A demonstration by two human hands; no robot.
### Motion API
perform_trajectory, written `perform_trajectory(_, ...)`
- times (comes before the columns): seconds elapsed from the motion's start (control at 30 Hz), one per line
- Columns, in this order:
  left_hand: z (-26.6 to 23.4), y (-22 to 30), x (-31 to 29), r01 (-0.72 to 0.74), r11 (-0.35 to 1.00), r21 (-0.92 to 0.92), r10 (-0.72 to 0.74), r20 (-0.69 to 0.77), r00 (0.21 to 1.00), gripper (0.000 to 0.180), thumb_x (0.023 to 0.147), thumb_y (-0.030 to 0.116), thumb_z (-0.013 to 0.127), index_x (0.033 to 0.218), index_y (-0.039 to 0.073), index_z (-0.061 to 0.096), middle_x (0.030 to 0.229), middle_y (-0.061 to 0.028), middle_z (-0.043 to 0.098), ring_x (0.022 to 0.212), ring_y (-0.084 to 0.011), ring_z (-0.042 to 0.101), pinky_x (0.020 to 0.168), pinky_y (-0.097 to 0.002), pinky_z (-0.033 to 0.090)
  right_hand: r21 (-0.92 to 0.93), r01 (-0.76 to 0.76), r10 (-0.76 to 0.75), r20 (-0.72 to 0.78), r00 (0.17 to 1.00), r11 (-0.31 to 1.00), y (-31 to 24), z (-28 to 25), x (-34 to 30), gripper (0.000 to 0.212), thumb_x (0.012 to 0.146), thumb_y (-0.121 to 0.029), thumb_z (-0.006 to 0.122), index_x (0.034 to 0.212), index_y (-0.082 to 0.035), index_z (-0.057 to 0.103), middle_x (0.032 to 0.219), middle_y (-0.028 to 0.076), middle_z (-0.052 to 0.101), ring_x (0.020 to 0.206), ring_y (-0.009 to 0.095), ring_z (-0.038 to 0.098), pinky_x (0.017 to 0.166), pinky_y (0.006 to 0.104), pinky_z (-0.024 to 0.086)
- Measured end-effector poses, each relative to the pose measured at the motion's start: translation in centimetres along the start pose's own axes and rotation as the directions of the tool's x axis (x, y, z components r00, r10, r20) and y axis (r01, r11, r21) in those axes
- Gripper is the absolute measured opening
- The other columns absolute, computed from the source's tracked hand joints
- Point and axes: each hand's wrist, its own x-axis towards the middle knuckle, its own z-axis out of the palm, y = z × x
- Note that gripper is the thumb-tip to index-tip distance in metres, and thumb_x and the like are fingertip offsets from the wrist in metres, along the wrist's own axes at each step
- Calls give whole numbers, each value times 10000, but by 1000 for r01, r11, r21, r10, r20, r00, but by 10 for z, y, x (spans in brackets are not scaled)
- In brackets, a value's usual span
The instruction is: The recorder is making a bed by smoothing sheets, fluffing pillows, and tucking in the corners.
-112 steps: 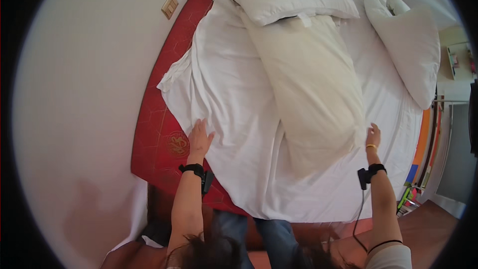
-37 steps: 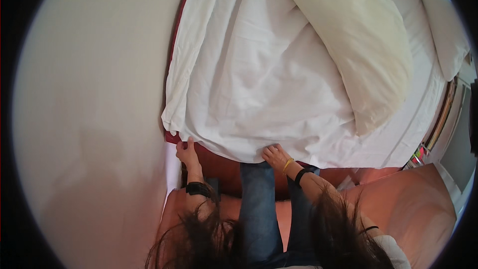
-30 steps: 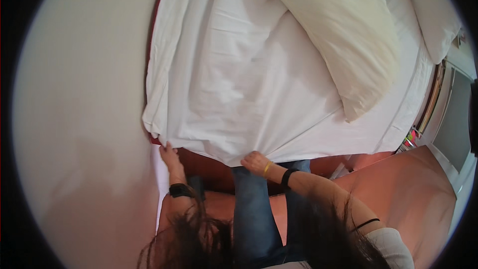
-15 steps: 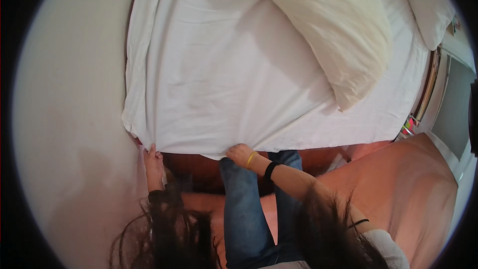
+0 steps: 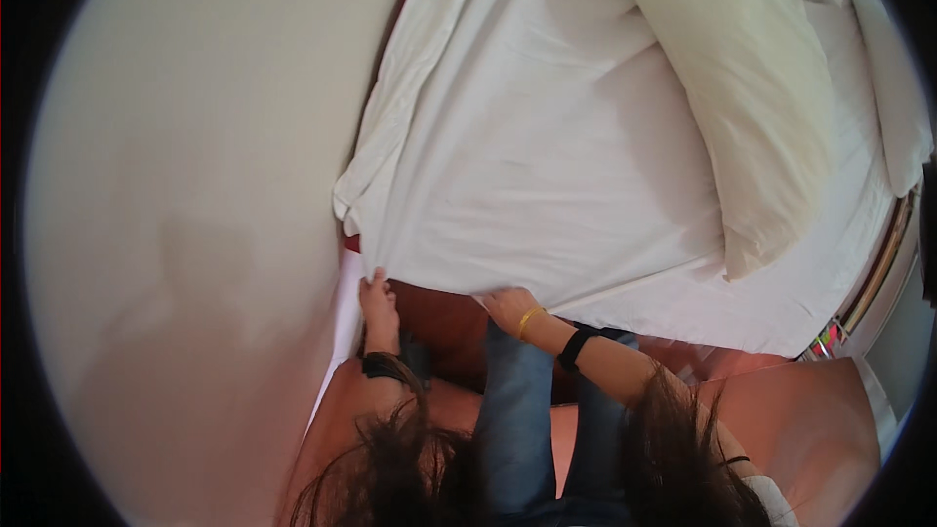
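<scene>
I can see the white sheet (image 5: 532,171) spread beneath and left of the cream pillow (image 5: 756,112). Well left of that pillow, the left hand (image 5: 379,307) pinches the sheet's edge; nearer it, the right hand (image 5: 511,311) clutches the same edge.

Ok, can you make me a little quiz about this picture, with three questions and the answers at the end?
1. Which hand has the yellow bracelet at its wrist?
2. True or false: the long cream pillow lies on the white sheet.
3. What is the right hand holding?
A, the cream pillow; B, the edge of the white sheet; C, the yellow bracelet.

Key
1. The right hand.
2. True.
3. B.
</scene>
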Motion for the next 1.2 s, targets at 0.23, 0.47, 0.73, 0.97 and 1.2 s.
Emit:
perform_trajectory(0.23, -2, -26, -16, -465, 589, 661, 500, 154, 852, 265, 670, 171, 629, 823, -19, 526, 755, -164, 515, 750, -324, 483, 670, -386, 377, 99, 257, -192, -431, 882, 961, -102, -67, 145, 183, 686, -155, 517, 829, -72, 438, 777, 60, 479, 712, 214, 504, 608, 330, 425)
perform_trajectory(0.47, 48, 1, -34, -495, 459, 738, 520, 229, 823, 366, 658, 153, 638, 937, -29, 486, 867, -182, 461, 891, -309, 420, 757, -369, 359, -201, -17, -52, -332, 942, 980, -52, -38, 187, 181, 679, -137, 521, 828, -72, 442, 717, 67, 510, 674, 230, 535, 584, 323, 422)
perform_trajectory(0.73, 22, 8, -27, -313, 886, 342, 351, -52, 935, 208, 782, 132, 491, 876, -54, 491, 792, -148, 473, 786, -276, 458, 714, -337, 370, 108, 162, -105, -403, 909, 981, -88, -52, 189, 212, 711, -118, 484, 898, -59, 405, 687, 108, 532, 643, 251, 545, 564, 345, 441)
perform_trajectory(0.97, 28, -15, -50, -635, 353, 687, 600, 354, 717, 168, 804, 114, 444, 820, -49, 483, 757, -148, 468, 719, -283, 456, 665, -353, 368, 80, 27, -2, -299, 954, 996, -60, -55, 202, 274, 734, -104, 448, 1004, -72, 411, 611, 120, 512, 586, 275, 525, 531, 384, 423)
perform_trajectory(1.2, -54, -74, 25, -460, 238, 855, 548, 273, 790, 221, 827, 146, 391, 951, -15, 479, 984, -82, 493, 949, -163, 440, 794, -268, 345, 383, 654, -569, -322, 757, 653, -159, -41, 148, 243, 619, -141, 525, 847, -62, 505, 597, 113, 482, 623, 287, 495, 573, 386, 398)
